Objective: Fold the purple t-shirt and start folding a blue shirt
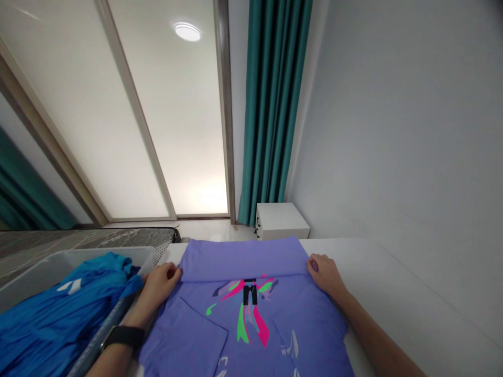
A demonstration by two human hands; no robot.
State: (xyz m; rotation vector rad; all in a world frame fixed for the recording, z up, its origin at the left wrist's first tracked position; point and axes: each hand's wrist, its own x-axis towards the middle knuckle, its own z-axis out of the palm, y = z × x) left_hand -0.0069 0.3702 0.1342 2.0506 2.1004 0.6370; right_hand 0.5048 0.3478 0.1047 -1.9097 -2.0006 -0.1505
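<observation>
A purple shirt [251, 324] with a pink, green and black print lies spread on the white table. Its far end is folded over toward me as a flat band across the top. My left hand [162, 283] pinches the band's left corner, a dark watch strap around that wrist. At the opposite corner, my right hand [325, 272] has thumb and fingers closed on the shirt's edge. The near end of the shirt runs out of the picture at the bottom.
A clear plastic bin [145, 255] holding blue clothing [78, 314] stands close on the left. Behind the white table [341, 251] are a small white cabinet [281, 220] and a teal curtain [271, 115]. A plain wall [393, 131] rises at the right.
</observation>
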